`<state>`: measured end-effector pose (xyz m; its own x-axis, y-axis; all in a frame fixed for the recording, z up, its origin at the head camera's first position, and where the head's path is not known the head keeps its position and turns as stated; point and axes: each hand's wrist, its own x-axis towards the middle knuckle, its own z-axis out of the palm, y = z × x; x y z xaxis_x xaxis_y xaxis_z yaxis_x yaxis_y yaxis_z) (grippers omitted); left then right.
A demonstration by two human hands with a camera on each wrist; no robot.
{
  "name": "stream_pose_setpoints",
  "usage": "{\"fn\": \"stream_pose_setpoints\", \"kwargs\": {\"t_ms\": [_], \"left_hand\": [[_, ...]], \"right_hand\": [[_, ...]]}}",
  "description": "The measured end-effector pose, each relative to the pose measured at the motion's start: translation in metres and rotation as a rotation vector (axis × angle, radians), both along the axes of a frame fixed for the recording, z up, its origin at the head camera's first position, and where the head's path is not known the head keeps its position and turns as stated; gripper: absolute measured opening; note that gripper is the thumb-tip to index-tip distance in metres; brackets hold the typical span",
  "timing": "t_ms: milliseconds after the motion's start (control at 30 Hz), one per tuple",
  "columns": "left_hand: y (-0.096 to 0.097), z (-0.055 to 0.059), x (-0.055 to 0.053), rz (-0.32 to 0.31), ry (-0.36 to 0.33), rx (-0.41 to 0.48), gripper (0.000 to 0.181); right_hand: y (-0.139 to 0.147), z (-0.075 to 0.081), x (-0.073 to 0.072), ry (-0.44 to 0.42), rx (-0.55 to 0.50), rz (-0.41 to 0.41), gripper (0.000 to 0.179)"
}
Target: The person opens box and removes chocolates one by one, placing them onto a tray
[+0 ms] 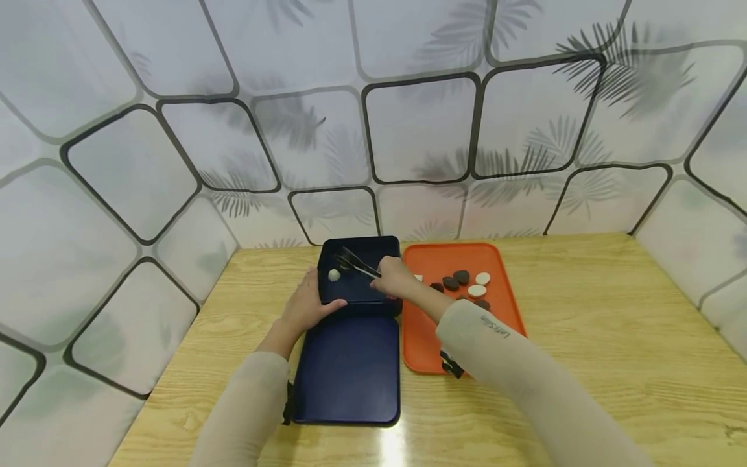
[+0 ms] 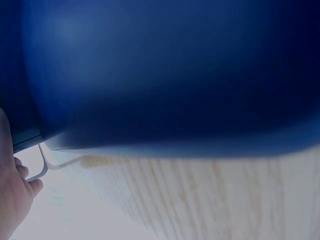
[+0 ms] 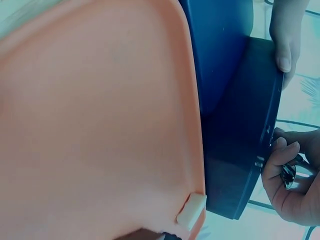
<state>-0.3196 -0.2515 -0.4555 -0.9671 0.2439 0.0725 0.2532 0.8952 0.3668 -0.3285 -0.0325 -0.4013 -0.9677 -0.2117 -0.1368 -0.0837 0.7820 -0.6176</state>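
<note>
My right hand (image 1: 393, 277) grips metal tongs (image 1: 363, 267), whose handle end (image 3: 287, 175) shows between curled fingers in the right wrist view. The tongs' tips reach down into a dark blue box (image 1: 373, 248) at the back of the table. Inside it, left of the tongs, lies a small, pale, roundish piece (image 1: 334, 275). My left hand (image 1: 305, 303) holds the box's front left corner, thumb over the front rim and fingers along the left side. In the right wrist view, the left thumb (image 3: 284, 60) lies on the box's rim.
Directly before the box lies a flat blue tray (image 1: 353, 376). An orange tray (image 1: 417, 357) stands to the right, bearing several dark stones (image 1: 450, 283) and white stones (image 1: 477, 291); my right forearm crosses over it. The patterned wall (image 1: 420, 130) rises right behind the wooden table (image 1: 613, 311).
</note>
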Motion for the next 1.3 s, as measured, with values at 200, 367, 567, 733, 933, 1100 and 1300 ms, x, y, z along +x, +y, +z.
{"fn": "stream_pose_setpoints", "kwargs": {"t_ms": [200, 367, 567, 733, 933, 1100, 1300], "left_hand": [[-0.002, -0.004, -0.002, -0.008, 0.015, 0.045, 0.109], [-0.005, -0.013, -0.007, -0.023, 0.073, 0.099, 0.119], [-0.003, -0.009, -0.004, -0.022, 0.043, 0.090, 0.114], [-0.002, -0.002, -0.001, -0.013, 0.008, 0.025, 0.106], [-0.003, -0.001, 0.000, -0.015, 0.011, 0.011, 0.107], [-0.003, -0.003, -0.001, -0.025, 0.034, 0.047, 0.106], [-0.004, -0.005, -0.002, -0.027, 0.037, 0.072, 0.104]], "right_hand": [[0.013, 0.003, -0.001, -0.030, -0.035, -0.007, 0.019], [0.025, 0.005, -0.001, -0.038, -0.049, -0.022, 0.037], [0.040, 0.010, 0.006, -0.003, -0.093, 0.038, 0.043], [0.050, 0.015, 0.016, 0.041, -0.131, 0.104, 0.038], [0.061, 0.019, 0.029, 0.144, -0.106, 0.165, 0.019], [0.075, 0.023, 0.043, 0.176, -0.080, 0.181, 0.022], [0.096, 0.025, 0.059, 0.181, -0.060, 0.180, 0.017]]}}
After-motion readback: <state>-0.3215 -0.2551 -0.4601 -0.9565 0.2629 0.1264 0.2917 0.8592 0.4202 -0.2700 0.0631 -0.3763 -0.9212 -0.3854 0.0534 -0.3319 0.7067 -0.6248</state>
